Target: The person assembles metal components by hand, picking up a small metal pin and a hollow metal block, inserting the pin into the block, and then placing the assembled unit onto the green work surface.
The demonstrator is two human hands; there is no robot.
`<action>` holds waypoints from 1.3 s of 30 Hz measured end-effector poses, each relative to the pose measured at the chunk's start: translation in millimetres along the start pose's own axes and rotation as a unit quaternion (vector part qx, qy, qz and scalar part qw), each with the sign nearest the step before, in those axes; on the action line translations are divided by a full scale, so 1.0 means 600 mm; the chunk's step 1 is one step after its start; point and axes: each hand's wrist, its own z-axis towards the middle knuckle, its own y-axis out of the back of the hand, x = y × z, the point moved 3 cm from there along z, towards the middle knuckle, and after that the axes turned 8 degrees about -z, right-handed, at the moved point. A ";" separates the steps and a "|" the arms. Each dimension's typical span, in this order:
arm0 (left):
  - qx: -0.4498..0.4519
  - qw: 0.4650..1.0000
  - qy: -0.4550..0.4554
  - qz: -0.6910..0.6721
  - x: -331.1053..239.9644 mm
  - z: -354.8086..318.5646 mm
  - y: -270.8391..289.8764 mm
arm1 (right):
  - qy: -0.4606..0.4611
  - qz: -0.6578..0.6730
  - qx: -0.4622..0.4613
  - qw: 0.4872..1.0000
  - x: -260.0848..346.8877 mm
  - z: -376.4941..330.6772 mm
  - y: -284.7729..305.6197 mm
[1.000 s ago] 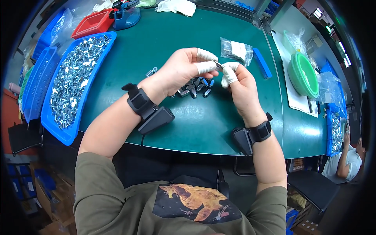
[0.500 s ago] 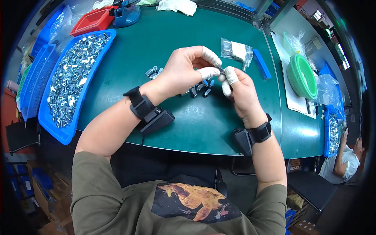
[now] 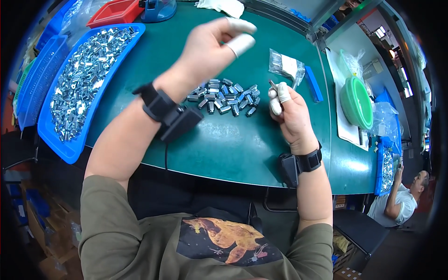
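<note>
My left hand (image 3: pixel 210 49), with white finger cots on its fingertips, is raised over the green table. Its thumb and forefinger are apart with nothing visible between them. My right hand (image 3: pixel 291 109), also in white finger cots, is closed on a thin metal rod (image 3: pixel 272 84) whose tip sticks out above the fingers. Between and below the hands lies a loose cluster of shiny hexagonal metal standoffs (image 3: pixel 227 97). Black devices are strapped to both wrists.
On the left stands a blue tray (image 3: pixel 77 156) heaped with similar metal parts, beside a blue basket (image 3: pixel 39 84) and a red bin (image 3: pixel 114 13). To the right lie a plastic bag (image 3: pixel 283 64), a blue bar (image 3: pixel 314 84) and green bowls (image 3: pixel 358 102). A co-worker (image 3: pixel 396 198) sits far right.
My left hand has parted from my right and moved up and to the left, uncovering the standoffs. The right hand stays almost in place, with the rod in its fingers.
</note>
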 end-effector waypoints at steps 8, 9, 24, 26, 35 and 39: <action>0.217 0.892 0.121 0.379 0.051 -0.018 0.016 | -0.039 -0.053 -0.085 0.994 0.002 0.001 0.001; 0.245 0.874 0.126 0.401 0.056 -0.021 0.011 | -0.039 -0.052 -0.084 0.994 0.002 0.002 0.001; 0.086 0.943 0.283 -0.154 0.034 -0.027 -0.058 | -0.005 -0.031 -0.044 0.999 0.006 -0.005 -0.009; 0.080 0.937 0.289 -0.181 0.038 -0.032 -0.064 | -0.005 0.017 -0.034 0.999 0.007 -0.005 -0.008; 0.078 0.976 0.185 -0.080 0.029 -0.030 -0.063 | 0.015 0.007 -0.079 0.997 0.008 -0.003 -0.017; 0.077 0.987 0.133 -0.046 0.030 -0.032 -0.061 | 0.065 -0.081 -0.118 0.988 0.011 -0.003 -0.018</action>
